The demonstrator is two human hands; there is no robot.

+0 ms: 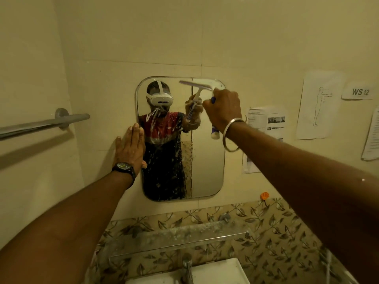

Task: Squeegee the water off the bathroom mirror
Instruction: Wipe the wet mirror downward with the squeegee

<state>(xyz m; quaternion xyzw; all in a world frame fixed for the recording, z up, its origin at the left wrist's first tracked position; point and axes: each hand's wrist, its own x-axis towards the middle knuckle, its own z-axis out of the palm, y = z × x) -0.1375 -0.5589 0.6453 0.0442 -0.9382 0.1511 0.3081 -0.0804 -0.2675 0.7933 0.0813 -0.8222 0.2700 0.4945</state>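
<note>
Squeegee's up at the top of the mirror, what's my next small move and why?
Probably pull the squeegee straight down: your right hand holds its blade at the mirror's top edge, and water still streaks the glass left of it.

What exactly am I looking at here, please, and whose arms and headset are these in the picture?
This is a single picture from a camera worn on a person's head, looking forward and down. Both arms belong to that person, and the headset is their own reflection in the bathroom mirror. The right hand grips a squeegee, with its blade near the mirror's top edge. The left hand lies flat and open on the wall at the mirror's left edge. Water droplets cover the mirror's left part; the right part looks clear. Below are a glass shelf, a tap and a sink.
</note>
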